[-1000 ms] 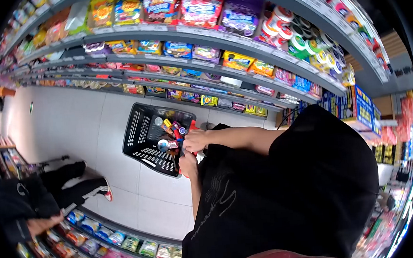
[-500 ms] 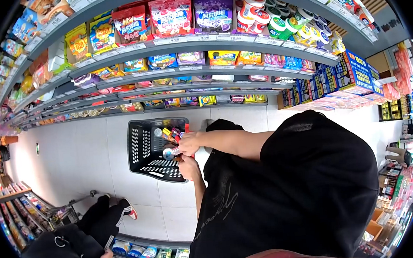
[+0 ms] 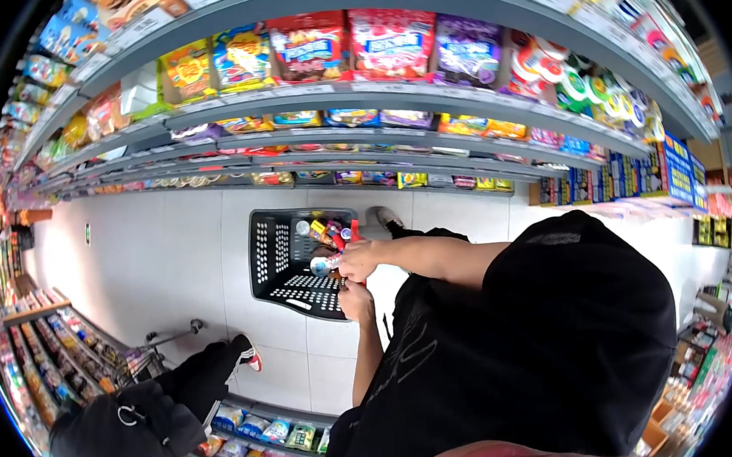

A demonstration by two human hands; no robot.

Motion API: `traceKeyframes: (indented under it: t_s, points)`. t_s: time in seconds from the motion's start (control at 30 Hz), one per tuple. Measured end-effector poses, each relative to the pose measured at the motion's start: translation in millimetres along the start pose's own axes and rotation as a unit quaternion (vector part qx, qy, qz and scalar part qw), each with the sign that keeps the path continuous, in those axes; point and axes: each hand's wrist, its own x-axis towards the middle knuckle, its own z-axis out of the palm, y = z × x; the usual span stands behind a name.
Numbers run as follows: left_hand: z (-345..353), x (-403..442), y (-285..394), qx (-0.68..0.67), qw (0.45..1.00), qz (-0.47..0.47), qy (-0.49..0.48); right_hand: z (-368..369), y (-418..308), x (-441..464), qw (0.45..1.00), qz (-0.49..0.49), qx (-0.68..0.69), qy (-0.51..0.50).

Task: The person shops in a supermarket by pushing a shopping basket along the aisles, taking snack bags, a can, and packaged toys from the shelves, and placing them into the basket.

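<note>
A black shopping basket (image 3: 279, 298) with perforated walls is held in front of me, above the pale tiled floor. My left hand (image 3: 355, 300) is closed around the red handle (image 3: 355, 229) at its near side. Just above it in the view, my right hand (image 3: 360, 259) reaches over the same rim, fingers curled against a white-lidded container (image 3: 321, 266). Its grip on that container is partly hidden. Inside the basket lie small colourful packets (image 3: 325, 230) and a round clear-topped item (image 3: 302, 228).
Shelves of candy bags (image 3: 307, 47) and gum tubs (image 3: 577, 86) run along the top. Blue boxes (image 3: 680, 168) are stacked at right. A person in dark clothes (image 3: 134, 431) stands lower left beside a cart (image 3: 142, 363). Low snack shelves (image 3: 275, 443) line the bottom.
The view has swung, so basket, hands and shelves sit farther right. The other person's hand has dropped out of sight. My hands keep their places on the basket.
</note>
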Motion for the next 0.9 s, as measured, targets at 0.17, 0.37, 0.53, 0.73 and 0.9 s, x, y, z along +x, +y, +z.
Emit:
traceKeyframes:
  t_s: [0.17,0.37,0.53,0.73,0.9]
  points:
    - [-2.7,50.6,-6.7,-0.019,0.998,-0.04,-0.047,-11.6,10.2,37.7,0.999,-0.04,-0.006,0.011]
    - [-12.3,97.0,-10.0,-0.034,0.995,-0.072,-0.057,-31.6,18.7,79.1,0.997,-0.073,0.026,0.006]
    - [-32.3,108.5,4.0,-0.054,0.994,-0.087,-0.045,-33.0,24.8,111.1,0.995,-0.094,0.034,0.005]
    - [-51.8,145.6,-6.1,-0.087,0.992,-0.09,-0.03,-35.7,24.1,159.4,0.991,-0.122,0.044,-0.015]
    - [-64.1,183.0,-13.3,-0.071,0.996,-0.035,0.038,-49.7,20.8,197.6,0.991,-0.124,0.046,-0.027]
